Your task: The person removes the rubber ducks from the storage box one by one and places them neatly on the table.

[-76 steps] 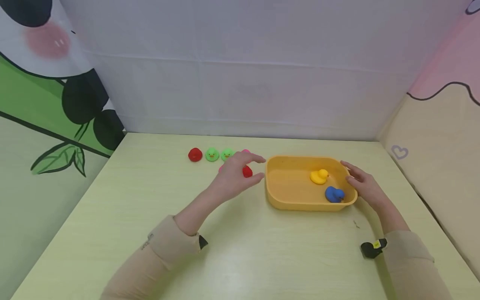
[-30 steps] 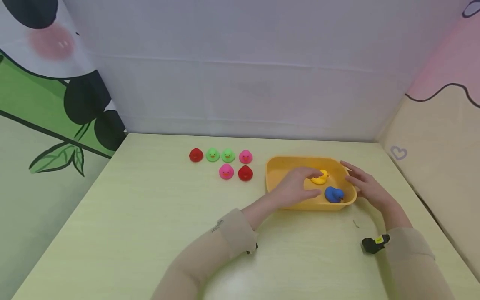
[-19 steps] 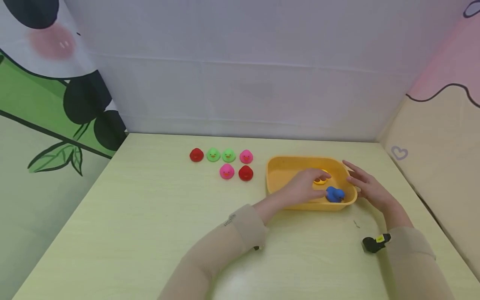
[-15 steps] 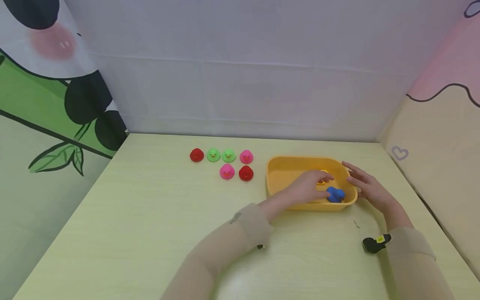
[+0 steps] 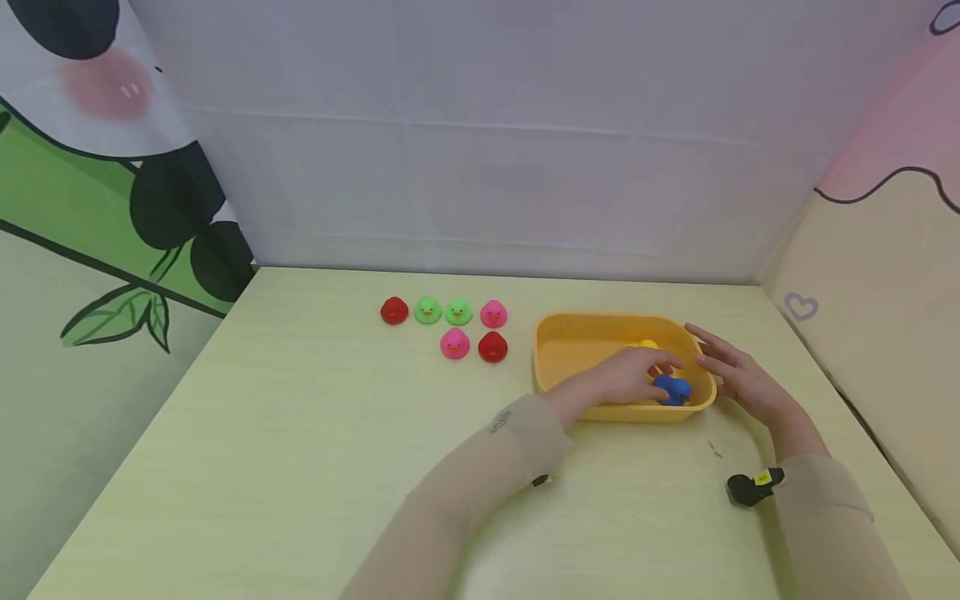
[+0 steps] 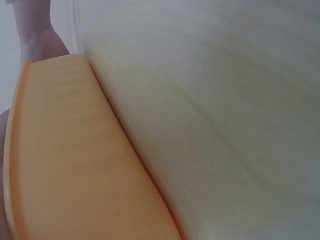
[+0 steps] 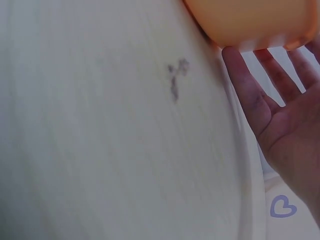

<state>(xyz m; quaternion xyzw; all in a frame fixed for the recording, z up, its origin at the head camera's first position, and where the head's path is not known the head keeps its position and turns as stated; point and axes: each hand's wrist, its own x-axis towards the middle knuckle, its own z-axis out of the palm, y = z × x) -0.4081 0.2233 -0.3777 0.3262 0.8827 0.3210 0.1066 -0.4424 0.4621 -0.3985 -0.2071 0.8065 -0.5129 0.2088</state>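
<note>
My left hand (image 5: 630, 375) reaches over the front rim of a yellow plastic tray (image 5: 570, 337). Its fingers and thumb are spread around a blue rubber duck (image 5: 679, 389) inside, without a visible grip on it. Behind these fingers, a yellow rubber duck (image 5: 648, 343) is mostly hidden. At the tray's right end, my right hand (image 5: 750, 387) rests its extended fingers against the outside and rim. The right wrist view shows that hand (image 7: 295, 125) with fingers apart, touching the tray's end wall (image 7: 250, 22). The tray's long side (image 6: 75, 150) fills the left wrist view, where the ducks are hidden.
Left of the tray, several rubber ducks sit in two rows: a red duck (image 5: 393, 311), two green ones, a pink duck (image 5: 454, 343), another pink and another red. A pale wall (image 5: 510, 208) bounds the table (image 5: 300, 450) behind; a side panel stands at right.
My left hand has moved right from beside the loose ducks, into the tray and over to the blue duck, increasingly covering the yellow one. My right hand has stayed at the tray's end.
</note>
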